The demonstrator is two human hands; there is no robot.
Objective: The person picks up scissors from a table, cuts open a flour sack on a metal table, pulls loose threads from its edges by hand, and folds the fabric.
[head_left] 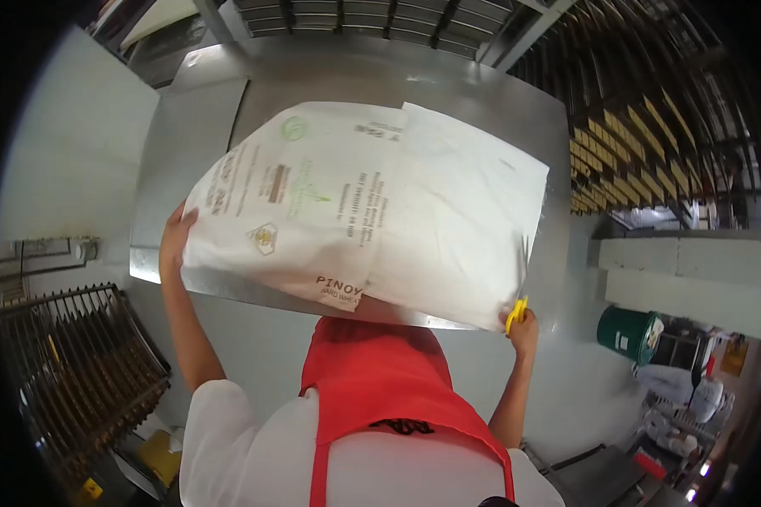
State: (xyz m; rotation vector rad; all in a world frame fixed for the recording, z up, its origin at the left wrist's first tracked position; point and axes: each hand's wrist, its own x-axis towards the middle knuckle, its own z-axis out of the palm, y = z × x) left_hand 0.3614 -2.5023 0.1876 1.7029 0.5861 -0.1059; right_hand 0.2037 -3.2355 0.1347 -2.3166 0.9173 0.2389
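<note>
A large white flour sack [313,177] with printed lettering, "PINOY" and "hard wheat" among it, lies spread over the metal table [457,72]. A plain white panel [457,220] covers its right half; whether this is a fold or a second sack I cannot tell. My left hand [176,235] grips the sack's left edge, fingers curled over it. In my right hand [523,331], at the sack's near right corner, are scissors [517,313] with yellow handles. Their blades point away from me, close to the sack's right edge.
Tall racks of trays [643,135] stand at the right, and another rack [84,372] is at the lower left. A green bin [628,335] sits on the floor to the right. White wall [76,144] borders the table's left side.
</note>
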